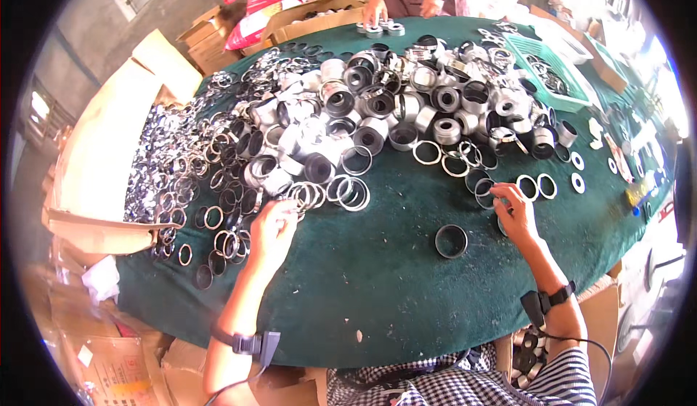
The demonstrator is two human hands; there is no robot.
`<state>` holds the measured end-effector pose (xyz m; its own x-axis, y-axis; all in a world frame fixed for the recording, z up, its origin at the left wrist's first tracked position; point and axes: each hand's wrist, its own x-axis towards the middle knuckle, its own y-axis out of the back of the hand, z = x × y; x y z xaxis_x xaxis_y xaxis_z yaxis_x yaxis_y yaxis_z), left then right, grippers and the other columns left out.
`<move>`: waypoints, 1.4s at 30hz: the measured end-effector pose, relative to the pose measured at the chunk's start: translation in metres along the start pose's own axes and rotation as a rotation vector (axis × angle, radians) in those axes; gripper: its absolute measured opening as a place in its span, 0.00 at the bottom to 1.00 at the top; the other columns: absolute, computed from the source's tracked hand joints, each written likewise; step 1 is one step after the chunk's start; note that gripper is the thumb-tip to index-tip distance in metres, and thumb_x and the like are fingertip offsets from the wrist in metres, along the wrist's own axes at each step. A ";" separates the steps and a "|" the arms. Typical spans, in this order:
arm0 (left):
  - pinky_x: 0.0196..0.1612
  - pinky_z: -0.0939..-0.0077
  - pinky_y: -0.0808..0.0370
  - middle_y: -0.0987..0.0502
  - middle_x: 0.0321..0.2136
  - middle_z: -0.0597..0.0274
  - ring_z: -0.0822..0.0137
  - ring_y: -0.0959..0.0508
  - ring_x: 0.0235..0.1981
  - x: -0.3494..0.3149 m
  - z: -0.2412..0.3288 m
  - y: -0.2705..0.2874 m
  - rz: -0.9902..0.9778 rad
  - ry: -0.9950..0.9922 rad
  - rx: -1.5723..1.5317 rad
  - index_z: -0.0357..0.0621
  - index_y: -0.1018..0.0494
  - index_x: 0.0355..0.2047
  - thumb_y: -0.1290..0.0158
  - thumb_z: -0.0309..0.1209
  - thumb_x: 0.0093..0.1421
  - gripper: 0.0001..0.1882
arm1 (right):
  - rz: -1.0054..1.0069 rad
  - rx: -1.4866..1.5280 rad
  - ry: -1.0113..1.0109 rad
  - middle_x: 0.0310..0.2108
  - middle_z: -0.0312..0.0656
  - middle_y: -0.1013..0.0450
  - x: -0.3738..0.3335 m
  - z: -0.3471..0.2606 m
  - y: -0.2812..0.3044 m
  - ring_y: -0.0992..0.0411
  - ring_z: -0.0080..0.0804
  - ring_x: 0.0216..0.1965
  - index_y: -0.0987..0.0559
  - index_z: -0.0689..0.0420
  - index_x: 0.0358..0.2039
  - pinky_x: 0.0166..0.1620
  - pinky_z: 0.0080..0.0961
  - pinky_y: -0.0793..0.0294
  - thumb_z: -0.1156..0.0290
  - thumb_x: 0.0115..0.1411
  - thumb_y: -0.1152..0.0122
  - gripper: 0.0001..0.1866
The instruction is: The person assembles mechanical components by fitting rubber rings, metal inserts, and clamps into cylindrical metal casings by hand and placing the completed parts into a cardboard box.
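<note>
**A:** What fills the view?

**B:** A tabletop [406,290] draped in dark green cloth. Across its far half lies a wide heap of metal rings and sleeves [377,108], silvery and dark. At the left edge stands an open cardboard box [94,159], with flatter rings spilling out beside it. At the far right sits a green plastic basket [559,72]. Another person's hand [375,10] rests on the far edge.

**B:** Nearer, on bare cloth, one dark ring [451,240] stands alone, between the wearer's hands and closer to the right one.

**A:** And the hands?

**B:** The left hand [272,232] reaches into the thin rings [308,194] at the heap's near edge, fingers curled onto one; whether the grip is pressed together I cannot tell. The right hand [515,214] has its fingertips pinching a ring [485,192] near a few loose ones.

**A:** How would a ring handle?

**B:** Likely stiff, smooth and slippery, light singly, and not fragile. A pinch across the rim, thumb inside and finger outside, looks safest.
</note>
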<state>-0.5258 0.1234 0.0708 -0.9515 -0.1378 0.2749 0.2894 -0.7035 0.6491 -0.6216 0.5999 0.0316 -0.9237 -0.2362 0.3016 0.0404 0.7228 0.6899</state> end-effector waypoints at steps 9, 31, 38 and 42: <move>0.36 0.66 0.23 0.22 0.35 0.59 0.59 0.20 0.31 0.096 0.002 -0.055 0.025 -0.037 0.400 0.44 0.23 0.39 0.41 0.34 0.58 0.10 | -0.043 0.030 0.217 0.46 0.46 0.26 0.037 -0.033 -0.032 0.26 0.47 0.49 0.21 0.55 0.43 0.51 0.37 0.25 0.73 0.57 0.38 0.12; 0.40 0.73 0.20 0.19 0.33 0.58 0.68 0.18 0.35 0.032 0.016 -0.027 -0.036 0.355 -0.587 0.37 0.25 0.38 0.47 0.32 0.67 0.09 | -0.054 0.234 -0.063 0.38 0.45 0.28 0.182 -0.081 -0.206 0.25 0.40 0.37 0.21 0.58 0.44 0.43 0.34 0.25 0.58 0.54 0.33 0.21; 0.43 0.71 0.19 0.19 0.34 0.54 0.66 0.17 0.36 0.028 0.025 -0.042 0.014 0.330 -0.589 0.35 0.26 0.38 0.47 0.27 0.66 0.07 | -0.277 0.488 -0.083 0.33 0.43 0.23 0.163 -0.088 -0.197 0.23 0.34 0.39 0.25 0.62 0.40 0.46 0.30 0.25 0.62 0.52 0.28 0.22; 0.44 0.70 0.18 0.19 0.34 0.53 0.65 0.17 0.38 0.021 0.038 -0.047 0.032 0.296 -0.593 0.34 0.27 0.37 0.48 0.26 0.66 0.06 | -0.038 0.747 0.096 0.35 0.42 0.26 0.136 -0.090 -0.185 0.27 0.28 0.41 0.27 0.59 0.31 0.42 0.27 0.26 0.71 0.54 0.33 0.11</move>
<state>-0.5552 0.1803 0.0728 -0.9562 -0.2916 0.0263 0.2926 -0.9487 0.1200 -0.7205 0.3757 0.0044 -0.8809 -0.3007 0.3656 -0.2917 0.9531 0.0811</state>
